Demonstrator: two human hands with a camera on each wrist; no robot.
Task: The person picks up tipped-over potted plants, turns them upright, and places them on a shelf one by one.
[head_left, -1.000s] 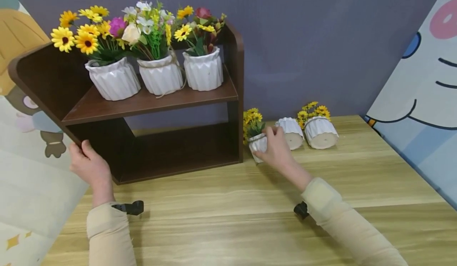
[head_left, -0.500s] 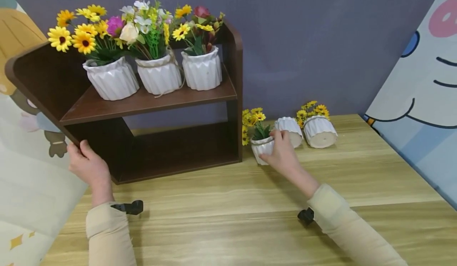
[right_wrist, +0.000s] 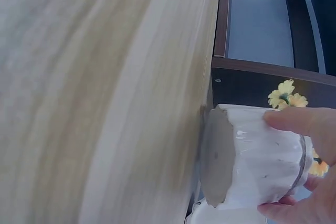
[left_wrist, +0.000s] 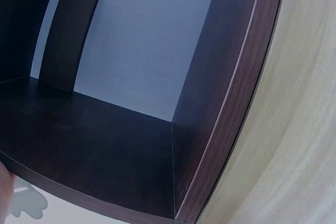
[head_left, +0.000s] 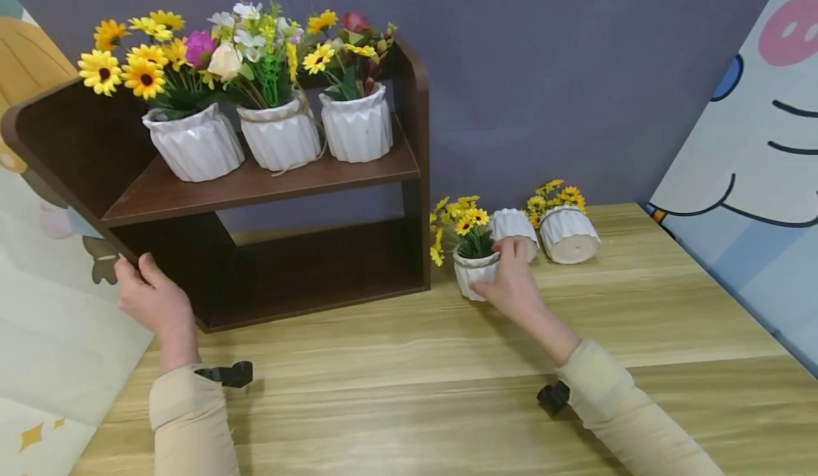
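Observation:
My left hand [head_left: 156,302] grips the front edge of the left side panel of a dark brown two-tier shelf [head_left: 262,195], thumb in front. In the left wrist view only a bit of that hand shows at the lower left corner. To the right of the shelf, my right hand [head_left: 514,284] holds a white ribbed flowerpot [head_left: 471,271] by its side, fingers near the twine-wrapped rim. Small yellow flowers [head_left: 469,224] rise from this pot, which stands nearly upright with a slight tilt. The right wrist view shows its pale base [right_wrist: 218,156] close to the wooden table.
On the upper tier stand three white pots: one with sunflowers [head_left: 194,142], one with mixed flowers [head_left: 281,135], one with a red bloom [head_left: 356,122]. Two more pots lie tipped over, a white one [head_left: 513,229] and one with twine [head_left: 569,234], on the wooden table [head_left: 396,376].
My right hand has drawn the yellow-flowered pot rightward and toward me, away from the shelf's side, and its flowers stand more upright. The left hand keeps its hold on the shelf.

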